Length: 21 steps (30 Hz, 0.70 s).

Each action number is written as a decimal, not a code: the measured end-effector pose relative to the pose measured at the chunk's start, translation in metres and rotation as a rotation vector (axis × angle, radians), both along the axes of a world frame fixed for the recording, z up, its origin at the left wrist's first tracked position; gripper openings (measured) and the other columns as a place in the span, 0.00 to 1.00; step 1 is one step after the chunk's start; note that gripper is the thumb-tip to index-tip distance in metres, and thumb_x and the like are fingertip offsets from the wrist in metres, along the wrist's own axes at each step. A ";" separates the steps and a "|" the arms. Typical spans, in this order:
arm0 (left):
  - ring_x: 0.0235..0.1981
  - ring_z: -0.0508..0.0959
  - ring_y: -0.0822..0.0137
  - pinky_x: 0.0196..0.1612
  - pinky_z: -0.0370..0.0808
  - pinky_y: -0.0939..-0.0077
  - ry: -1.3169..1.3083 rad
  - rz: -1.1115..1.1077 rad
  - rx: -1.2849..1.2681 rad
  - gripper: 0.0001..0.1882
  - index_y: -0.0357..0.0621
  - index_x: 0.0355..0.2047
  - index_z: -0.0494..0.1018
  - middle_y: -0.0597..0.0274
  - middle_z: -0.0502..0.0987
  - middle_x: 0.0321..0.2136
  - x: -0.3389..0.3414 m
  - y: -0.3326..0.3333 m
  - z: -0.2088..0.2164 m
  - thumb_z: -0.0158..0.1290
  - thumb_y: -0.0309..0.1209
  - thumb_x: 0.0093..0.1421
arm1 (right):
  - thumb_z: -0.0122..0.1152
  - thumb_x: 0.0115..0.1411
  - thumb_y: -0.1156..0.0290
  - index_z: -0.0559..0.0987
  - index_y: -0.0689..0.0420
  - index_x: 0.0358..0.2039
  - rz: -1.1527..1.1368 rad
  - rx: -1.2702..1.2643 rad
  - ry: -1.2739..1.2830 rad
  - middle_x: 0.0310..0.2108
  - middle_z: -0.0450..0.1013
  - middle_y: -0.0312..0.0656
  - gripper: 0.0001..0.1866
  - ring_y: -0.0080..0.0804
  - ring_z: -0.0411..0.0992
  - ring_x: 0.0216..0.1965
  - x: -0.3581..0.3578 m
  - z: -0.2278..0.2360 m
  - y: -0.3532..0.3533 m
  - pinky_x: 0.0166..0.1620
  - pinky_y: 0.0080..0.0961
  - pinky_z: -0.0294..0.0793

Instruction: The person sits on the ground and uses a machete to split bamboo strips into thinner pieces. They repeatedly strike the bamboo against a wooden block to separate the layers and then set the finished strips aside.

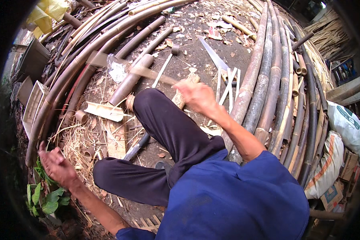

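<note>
My right hand is closed round the end of a long-handled tool, smeared by motion. The tool reaches left to a flat greyish head, its exact kind unclear, passing over a thick brown bamboo section. At the far left my left hand is held out with fingers apart and nothing in it, above green leaves. Between my hands lie a pale split bamboo piece and a wooden block. Just below my right hand, a rough piece of wood is partly hidden.
Long bamboo poles run down the right side; more curved poles line the left. A handsaw and crossed bamboo strips lie ahead on the littered ground. White sacks stand at the right. Straw covers ground at left.
</note>
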<state>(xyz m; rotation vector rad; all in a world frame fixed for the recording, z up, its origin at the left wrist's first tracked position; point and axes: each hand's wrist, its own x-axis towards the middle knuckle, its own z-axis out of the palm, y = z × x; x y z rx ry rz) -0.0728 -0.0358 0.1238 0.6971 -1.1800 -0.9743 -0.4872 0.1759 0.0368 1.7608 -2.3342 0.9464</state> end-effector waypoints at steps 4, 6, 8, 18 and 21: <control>0.20 0.67 0.77 0.41 0.76 0.76 -0.330 0.023 0.132 0.24 0.36 0.60 0.64 0.70 0.68 0.18 0.059 -0.001 -0.020 0.46 0.37 0.69 | 0.41 0.72 0.54 0.70 0.57 0.44 -0.483 -0.118 -0.545 0.18 0.62 0.37 0.18 0.30 0.63 0.16 -0.062 -0.074 0.050 0.21 0.33 0.64; 0.25 0.72 0.73 0.43 0.76 0.75 -0.611 0.120 0.247 0.24 0.41 0.62 0.63 0.65 0.74 0.23 0.039 0.014 -0.059 0.47 0.38 0.69 | 0.41 0.71 0.54 0.69 0.56 0.40 -0.684 -0.206 -0.587 0.18 0.60 0.33 0.18 0.25 0.59 0.15 -0.107 -0.171 0.094 0.18 0.28 0.60; 0.40 0.79 0.66 0.50 0.75 0.64 -1.039 0.091 0.410 0.28 0.47 0.65 0.60 0.53 0.79 0.42 0.078 0.018 -0.107 0.48 0.42 0.68 | 0.41 0.71 0.55 0.67 0.54 0.35 -0.826 -0.194 -0.914 0.18 0.60 0.33 0.16 0.22 0.59 0.14 -0.103 -0.219 0.108 0.16 0.24 0.59; 0.52 0.74 0.56 0.53 0.70 0.66 -0.754 -0.077 1.042 0.22 0.37 0.56 0.68 0.46 0.72 0.54 0.187 0.156 -0.315 0.48 0.32 0.63 | 0.41 0.70 0.57 0.66 0.55 0.30 -0.995 -0.403 -1.279 0.16 0.61 0.36 0.16 0.25 0.62 0.12 -0.124 -0.285 0.116 0.13 0.23 0.64; 0.52 0.74 0.56 0.52 0.70 0.65 -0.782 -0.059 1.124 0.21 0.36 0.55 0.68 0.46 0.72 0.53 0.189 0.192 -0.306 0.48 0.32 0.63 | 0.44 0.69 0.59 0.67 0.56 0.31 -0.942 -0.413 -1.224 0.17 0.63 0.34 0.14 0.23 0.64 0.14 -0.107 -0.282 0.091 0.14 0.22 0.66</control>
